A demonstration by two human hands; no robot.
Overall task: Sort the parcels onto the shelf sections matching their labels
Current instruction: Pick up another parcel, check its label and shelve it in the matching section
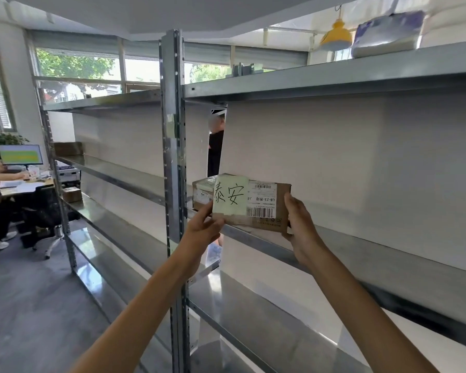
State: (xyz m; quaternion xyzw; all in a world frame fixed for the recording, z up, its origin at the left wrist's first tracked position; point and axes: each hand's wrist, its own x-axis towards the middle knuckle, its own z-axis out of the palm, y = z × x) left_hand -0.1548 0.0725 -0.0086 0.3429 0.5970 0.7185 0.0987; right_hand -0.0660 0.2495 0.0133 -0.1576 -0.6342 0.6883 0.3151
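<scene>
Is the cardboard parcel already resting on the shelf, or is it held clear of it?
Cannot tell for sure. The cardboard parcel sits at the shelf edge, gripped by the left hand and right hand.

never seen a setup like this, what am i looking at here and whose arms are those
There is no robot here. The single picture comes from a camera worn on a person's head, so the two bare arms are theirs. Their left hand and right hand hold a brown cardboard parcel at the front edge of a metal shelf. A pale green note with handwritten characters covers the parcel's left part, beside a printed barcode label. Another parcel sits behind it on the same shelf. The other shelf levels look mostly bare. People work at a desk far left.
</scene>
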